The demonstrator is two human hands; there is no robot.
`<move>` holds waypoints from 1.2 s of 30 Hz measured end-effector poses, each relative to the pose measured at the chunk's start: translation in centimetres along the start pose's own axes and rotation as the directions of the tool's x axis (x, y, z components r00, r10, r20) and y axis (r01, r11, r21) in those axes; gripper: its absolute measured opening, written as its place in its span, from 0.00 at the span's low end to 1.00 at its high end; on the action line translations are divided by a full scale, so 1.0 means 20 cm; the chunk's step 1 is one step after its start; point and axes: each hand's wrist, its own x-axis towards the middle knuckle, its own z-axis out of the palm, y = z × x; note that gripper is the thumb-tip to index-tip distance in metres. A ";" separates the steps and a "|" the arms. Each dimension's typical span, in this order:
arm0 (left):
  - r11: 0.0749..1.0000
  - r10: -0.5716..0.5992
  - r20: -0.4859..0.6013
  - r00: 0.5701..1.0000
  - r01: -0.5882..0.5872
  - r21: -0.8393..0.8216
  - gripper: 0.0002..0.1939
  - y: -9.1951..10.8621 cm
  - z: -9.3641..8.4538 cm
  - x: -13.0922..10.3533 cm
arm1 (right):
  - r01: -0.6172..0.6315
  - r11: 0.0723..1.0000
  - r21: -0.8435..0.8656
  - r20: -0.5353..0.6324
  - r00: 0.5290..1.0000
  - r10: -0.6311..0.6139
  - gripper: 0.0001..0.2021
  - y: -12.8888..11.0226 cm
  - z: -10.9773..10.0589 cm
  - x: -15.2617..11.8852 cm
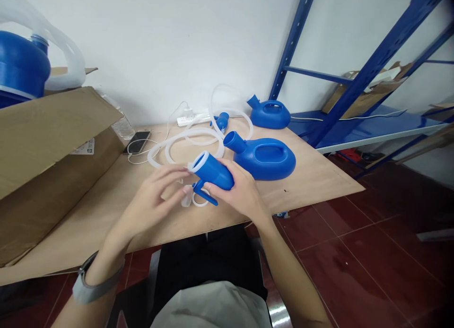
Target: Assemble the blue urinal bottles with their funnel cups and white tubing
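Observation:
My right hand (244,188) is wrapped round a blue plastic urinal funnel (216,173), tilted with its mouth up and to the left. A white ring (200,161) sits on the rim of that mouth. From the funnel's underside a blue lever-like arm (205,194) sticks out. My left hand (152,195) is beside the mouth with fingers and thumb apart, its fingertips at or near the white ring. Below them are a small translucent piece (186,196) and a thin white ring (200,199); whether the left thumb touches the piece I cannot tell.
Two blue urinal bottles, a nearer one (266,165) and a farther one (270,114), stand on the wooden table (315,176). Behind my hands lie coiled clear tubing (170,141) and another blue funnel (222,121). A cardboard box (64,176), phone (139,141) and power strip (191,120) are leftward; blue shelving (354,82) stands right.

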 end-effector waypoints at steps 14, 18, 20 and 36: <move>0.830 -0.266 0.233 0.935 0.345 -0.438 0.23 0.12 0.02 -0.06 | 0.165 0.985 0.041 -0.043 0.986 -0.164 0.28 -0.09 -0.06 -0.03; 0.753 -0.306 0.285 0.908 0.414 -0.511 0.23 0.12 0.03 -0.03 | 0.222 0.975 -0.018 -0.025 0.975 -0.223 0.29 -0.09 -0.06 -0.04; 0.746 -0.321 0.269 0.908 0.417 -0.518 0.22 0.12 0.03 -0.02 | 0.227 0.973 -0.043 -0.012 0.974 -0.227 0.29 -0.09 -0.07 -0.04; 0.760 -0.210 0.705 0.677 0.567 -0.318 0.29 0.05 0.04 0.07 | 0.316 0.900 -0.301 0.024 0.946 -0.325 0.27 -0.09 -0.13 -0.06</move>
